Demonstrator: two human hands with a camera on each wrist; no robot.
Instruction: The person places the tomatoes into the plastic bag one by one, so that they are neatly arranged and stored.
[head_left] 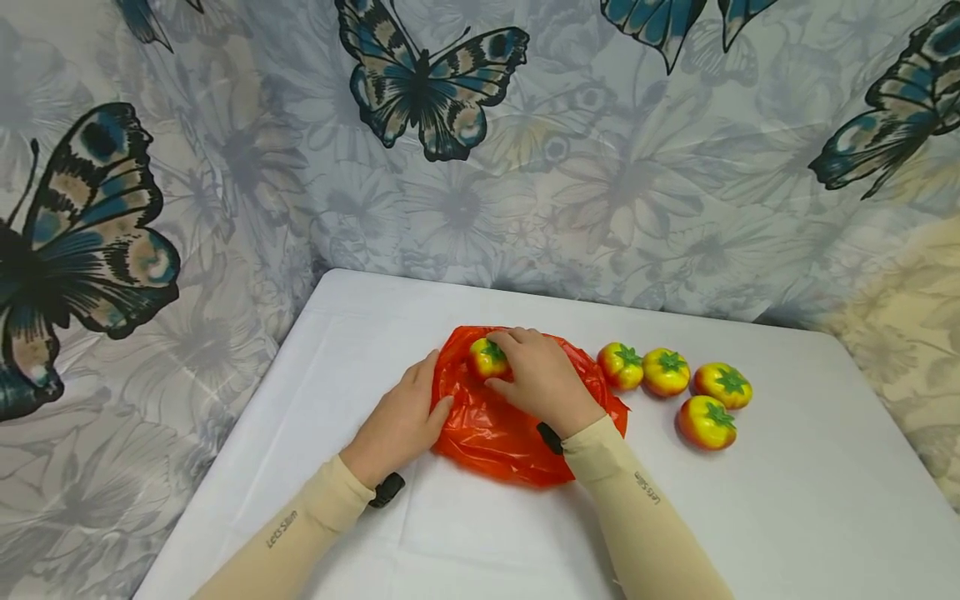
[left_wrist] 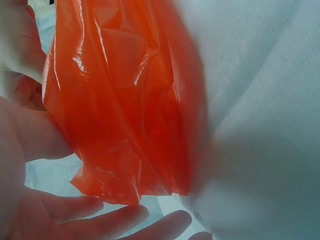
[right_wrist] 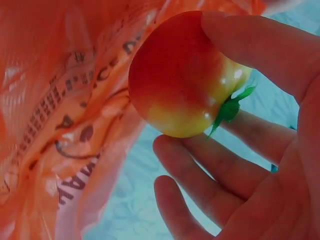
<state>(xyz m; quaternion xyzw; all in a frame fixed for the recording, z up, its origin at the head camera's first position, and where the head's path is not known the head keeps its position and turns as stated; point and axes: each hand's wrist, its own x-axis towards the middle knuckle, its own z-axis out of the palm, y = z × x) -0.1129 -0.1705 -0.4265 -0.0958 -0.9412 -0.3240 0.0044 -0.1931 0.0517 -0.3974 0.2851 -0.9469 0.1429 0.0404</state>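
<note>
Near the middle of the table [head_left: 787,517], the right hand [head_left: 543,379] curls its fingers round a toy tomato [head_left: 487,358] over the orange plastic bag [head_left: 495,437], seemingly at its mouth. The left hand [head_left: 401,425] lies with loose, fairly straight fingers against the bag's left edge, probably steadying it. Four more tomatoes [head_left: 678,387] wait just right of the bag, toward the table's right edge.

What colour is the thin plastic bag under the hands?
Orange-red thin plastic bag, clearest in the left wrist view.
</note>
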